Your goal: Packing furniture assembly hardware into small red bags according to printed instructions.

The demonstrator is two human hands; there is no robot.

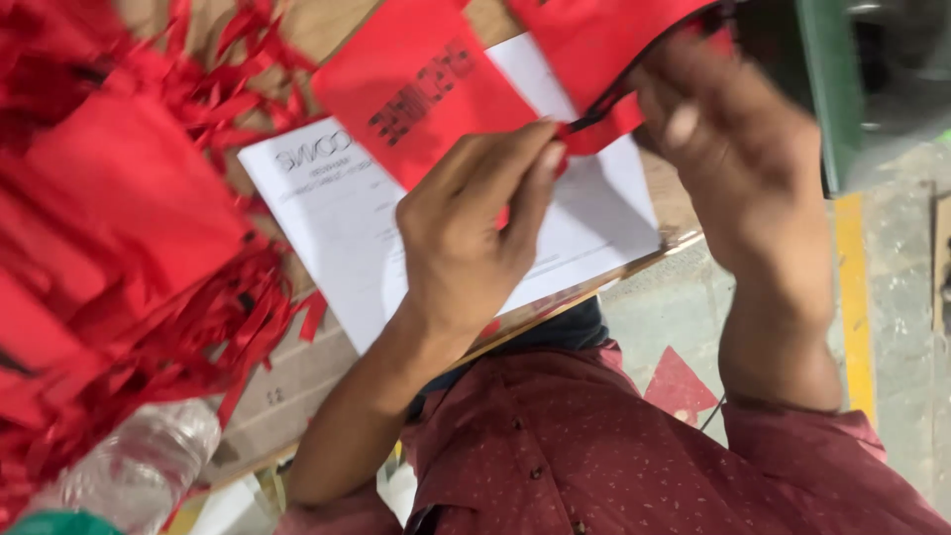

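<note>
Count, taken around the white printed sheet (347,213): one sheet. Two red fabric pieces (416,84) above it, both in my fingers. One heap of red pieces and strips (119,228) left of it. One clear plastic bottle (139,466) below-left.

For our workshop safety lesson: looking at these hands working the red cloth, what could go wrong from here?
1. The left hand and right hand pinch the red fabric piece at one small spot, so it might slip.
2. The heap of red fabric strips crowds the white printed sheet and could spill over it.
</note>
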